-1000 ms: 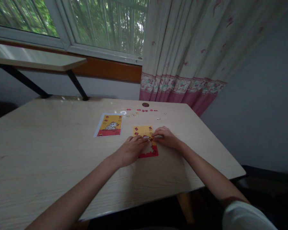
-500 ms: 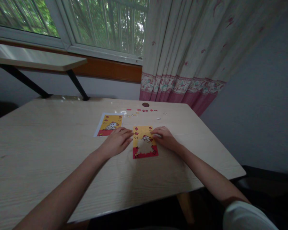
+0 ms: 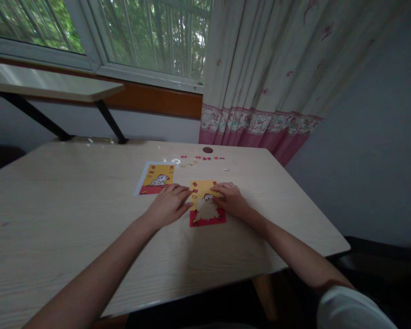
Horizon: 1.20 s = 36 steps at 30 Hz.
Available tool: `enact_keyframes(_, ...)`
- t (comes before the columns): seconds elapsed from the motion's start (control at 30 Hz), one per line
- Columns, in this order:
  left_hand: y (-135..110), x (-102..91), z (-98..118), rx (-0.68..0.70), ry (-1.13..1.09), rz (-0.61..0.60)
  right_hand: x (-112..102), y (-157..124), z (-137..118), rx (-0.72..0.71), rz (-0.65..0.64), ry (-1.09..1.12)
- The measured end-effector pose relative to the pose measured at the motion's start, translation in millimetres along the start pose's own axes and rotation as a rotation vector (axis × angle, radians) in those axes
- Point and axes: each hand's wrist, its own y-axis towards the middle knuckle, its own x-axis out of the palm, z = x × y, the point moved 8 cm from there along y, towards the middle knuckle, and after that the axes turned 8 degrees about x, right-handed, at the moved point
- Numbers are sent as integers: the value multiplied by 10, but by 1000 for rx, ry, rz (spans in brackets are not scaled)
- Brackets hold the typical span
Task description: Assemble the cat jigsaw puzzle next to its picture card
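A partly assembled jigsaw puzzle (image 3: 208,220) lies on the table, yellow above and red below, with an open gap in its lower middle and part of a white cartoon animal at the gap's top. My left hand (image 3: 169,204) rests at the puzzle's left edge, thumb and fingers apart, nothing held. Over the right side of the puzzle, my right hand (image 3: 230,199) lies with fingers stretched onto the pieces, also spread. Left of the puzzle is a printed reference picture (image 3: 162,171) showing a white animal on yellow and red; my left hand covers its lower right corner.
Beyond the puzzle lie red loose pieces (image 3: 202,158) in a row and several yellow and white pieces (image 3: 189,164). A white piece (image 3: 226,170) sits apart at the right. The table (image 3: 89,219) has a round cable hole (image 3: 208,150) and a raised shelf (image 3: 55,82) at back left.
My right hand has moved left, farther over the puzzle, its fingers now lying on the pieces. My left thumb has dropped lower along the left edge. The puzzle stays in place.
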Motion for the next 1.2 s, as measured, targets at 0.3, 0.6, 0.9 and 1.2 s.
enact_keyframes(0.3,-5,2,4,-7,6,6,-144,290,451,145,-75,-171)
enact_keyframes(0.6,4,-6,1,-2,-9,5,-236,422,895,230,71,-244)
enact_keyframes(0.9,-2,-1,0,-11,-4,-9,-250,410,917,180,87,-44)
enact_keyframes(1.2,36,-100,33,-41,-128,107,-324,273,630,171,111,170)
